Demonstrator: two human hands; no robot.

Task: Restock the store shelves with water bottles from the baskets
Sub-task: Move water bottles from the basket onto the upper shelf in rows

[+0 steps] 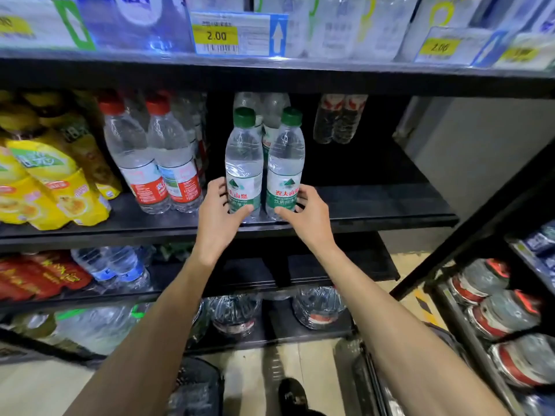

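Gripping green-capped bottles [244, 163] with left hand [220, 211] and right hand [306, 216], centre frame, you could tip them off the shelf [375, 205] lip.

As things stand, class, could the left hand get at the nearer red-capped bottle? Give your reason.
Probably yes: the red-capped bottle stands just beside the left hand, nothing between, though that hand grips a green-capped bottle.

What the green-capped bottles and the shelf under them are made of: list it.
Green-capped bottles: clear glossy plastic, see-through with bright highlights; caps opaque green, likely plastic. Shelf: black, matte, probably painted metal, judging by its thin flat board.
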